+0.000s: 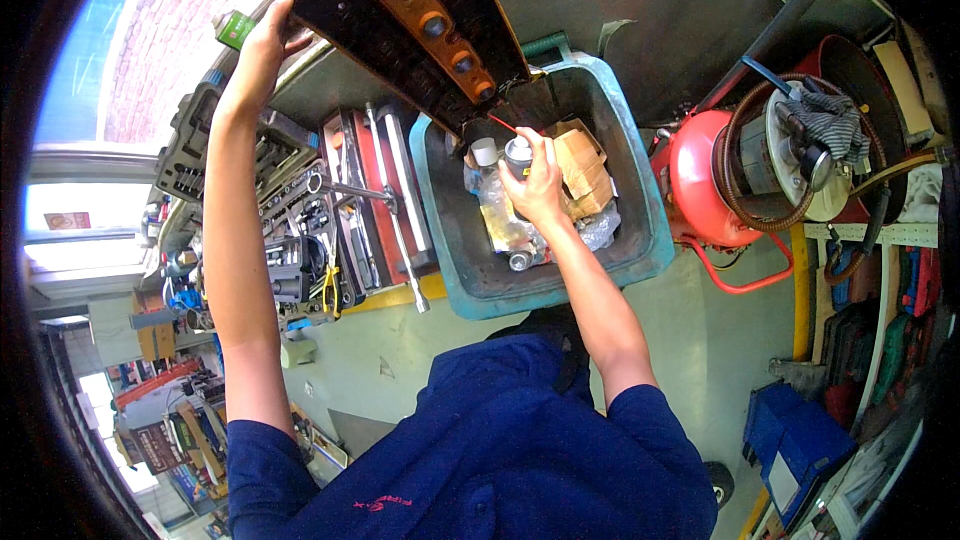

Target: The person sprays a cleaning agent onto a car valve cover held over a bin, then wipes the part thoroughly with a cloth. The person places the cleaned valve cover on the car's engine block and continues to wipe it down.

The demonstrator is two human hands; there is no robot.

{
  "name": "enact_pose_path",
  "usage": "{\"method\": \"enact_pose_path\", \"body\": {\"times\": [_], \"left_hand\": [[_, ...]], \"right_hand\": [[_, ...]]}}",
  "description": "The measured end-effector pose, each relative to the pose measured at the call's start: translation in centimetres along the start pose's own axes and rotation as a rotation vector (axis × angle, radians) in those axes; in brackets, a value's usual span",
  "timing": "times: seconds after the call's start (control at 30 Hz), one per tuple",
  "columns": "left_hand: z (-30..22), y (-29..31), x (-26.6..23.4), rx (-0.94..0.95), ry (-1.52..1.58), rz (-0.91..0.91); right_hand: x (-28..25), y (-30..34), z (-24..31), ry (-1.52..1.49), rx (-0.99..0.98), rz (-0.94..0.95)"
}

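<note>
At the far left the left hand point(265, 35) is raised, fingers wrapped round the left edge of a long dark metal part point(410, 25) with an orange strip and round fittings, which slants down to the right; below it lies an open tool tray point(330, 210) of sockets and wrenches; to the right the right hand point(538, 185) grips a spray can point(518, 155), its thin red straw point(503, 124) aimed at the part's lower end, above a teal bin point(640, 190) of cardboard scraps; a red compressor point(700, 180) stands further right.
</note>
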State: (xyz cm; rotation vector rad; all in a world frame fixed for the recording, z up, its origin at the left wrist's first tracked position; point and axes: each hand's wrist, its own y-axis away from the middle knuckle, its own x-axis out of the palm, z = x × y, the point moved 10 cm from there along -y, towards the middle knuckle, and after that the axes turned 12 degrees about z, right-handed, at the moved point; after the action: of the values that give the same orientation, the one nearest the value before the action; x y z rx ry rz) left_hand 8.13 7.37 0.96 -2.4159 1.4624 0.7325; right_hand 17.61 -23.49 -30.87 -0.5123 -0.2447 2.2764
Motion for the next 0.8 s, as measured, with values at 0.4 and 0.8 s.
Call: {"method": "enact_pose_path", "body": {"times": [0.4, 0.8], "left_hand": [[0.7, -0.3, -0.5, -0.003, 0.020, -0.081], [0.9, -0.2, -1.0, 0.014, 0.005, -0.073]], "right_hand": [[0.4, 0.4, -1.1, -0.011, 0.031, -0.002], [1.2, 0.6, -0.3, -0.043, 0.029, 0.026]]}}
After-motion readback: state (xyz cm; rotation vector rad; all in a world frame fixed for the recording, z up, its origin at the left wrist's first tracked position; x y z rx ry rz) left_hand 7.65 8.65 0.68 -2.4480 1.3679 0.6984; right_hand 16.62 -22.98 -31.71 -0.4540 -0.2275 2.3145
